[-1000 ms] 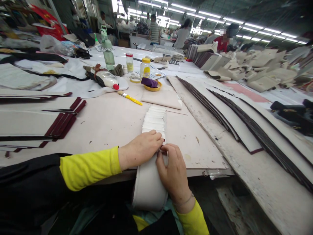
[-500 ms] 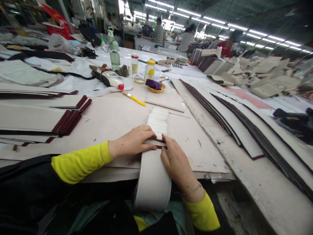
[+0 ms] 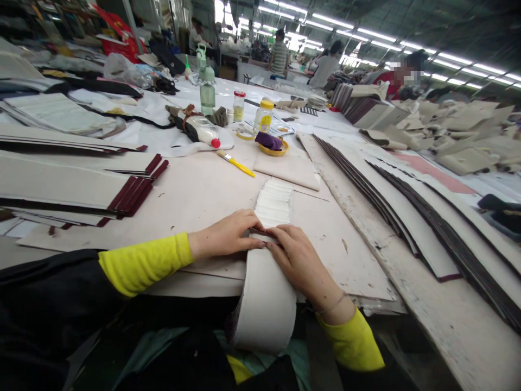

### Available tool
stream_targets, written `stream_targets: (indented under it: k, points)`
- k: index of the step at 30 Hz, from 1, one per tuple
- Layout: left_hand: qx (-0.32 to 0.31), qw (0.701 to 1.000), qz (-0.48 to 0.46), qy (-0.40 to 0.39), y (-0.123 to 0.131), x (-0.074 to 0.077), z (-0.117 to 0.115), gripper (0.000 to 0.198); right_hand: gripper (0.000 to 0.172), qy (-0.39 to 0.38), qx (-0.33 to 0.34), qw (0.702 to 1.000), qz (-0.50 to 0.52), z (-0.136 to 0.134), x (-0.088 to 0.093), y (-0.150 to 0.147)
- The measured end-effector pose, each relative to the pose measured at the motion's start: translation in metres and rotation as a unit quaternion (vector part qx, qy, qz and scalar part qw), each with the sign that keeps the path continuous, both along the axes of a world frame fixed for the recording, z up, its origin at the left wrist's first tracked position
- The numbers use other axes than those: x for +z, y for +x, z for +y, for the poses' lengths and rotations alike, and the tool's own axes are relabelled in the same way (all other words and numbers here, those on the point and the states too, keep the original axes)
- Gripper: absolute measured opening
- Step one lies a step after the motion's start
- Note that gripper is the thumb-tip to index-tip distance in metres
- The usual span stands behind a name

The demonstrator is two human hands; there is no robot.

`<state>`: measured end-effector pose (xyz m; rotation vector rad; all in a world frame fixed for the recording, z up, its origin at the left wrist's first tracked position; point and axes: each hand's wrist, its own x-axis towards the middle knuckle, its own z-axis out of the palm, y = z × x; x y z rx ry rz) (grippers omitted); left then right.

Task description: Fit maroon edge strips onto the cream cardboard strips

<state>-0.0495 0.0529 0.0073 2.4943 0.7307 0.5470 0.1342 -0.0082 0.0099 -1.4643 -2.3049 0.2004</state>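
Note:
A long off-white strip (image 3: 266, 304) with a dark red end edge lies before me, its near part curving down over the table edge toward my lap. Beyond it, white overlapping strip ends (image 3: 274, 201) form a stepped row. My left hand (image 3: 230, 232) pinches the dark-red-edged end from the left, thumb nearer me and fingers across the far side. From the right, my right hand (image 3: 303, 260) is closed on the same end, its fingertips close to the left ones. Fingers partly cover the edge between them.
Strips with dark red ends (image 3: 130, 195) are piled at left; fanned dark-edged strips (image 3: 366, 201) lie at right. Further back are a yellow-handled brush (image 3: 240, 164), a purple cloth (image 3: 268, 141) in a yellow dish, jars (image 3: 264, 117) and a green bottle (image 3: 207, 89). Several people work in the background.
My right fingertips have moved left along the dark red edge, nearer my left fingers, and now cover more of it. The whole view has shifted slightly, so things appear further right.

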Motion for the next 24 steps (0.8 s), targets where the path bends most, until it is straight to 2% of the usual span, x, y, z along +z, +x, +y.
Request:
stream_targets:
  k: [6, 9, 12, 19, 24]
  points:
    - [-0.008, 0.995, 0.048, 0.083, -0.002, -0.002, -0.007, 0.031, 0.024, 0.025, 0.020, 0.997, -0.075, -0.004, 0.003, -0.005]
    - [-0.006, 0.993, 0.062, 0.098, -0.005, -0.002, -0.010, 0.034, 0.024, 0.025, 0.024, 0.994, -0.107, -0.006, 0.005, -0.006]
    - [-0.018, 0.995, 0.054, 0.086, -0.012, -0.004, -0.013, 0.033, 0.025, 0.025, 0.009, 0.994, -0.109, -0.009, 0.005, -0.006]
    - [0.015, 0.999, -0.001, 0.035, -0.029, -0.018, -0.024, 0.033, 0.031, 0.073, -0.031, 0.994, -0.076, -0.023, -0.001, -0.015]
    - [0.019, 1.000, 0.011, -0.015, -0.024, -0.002, -0.008, 0.026, 0.034, 0.079, -0.062, 0.994, -0.050, -0.027, -0.010, -0.016]
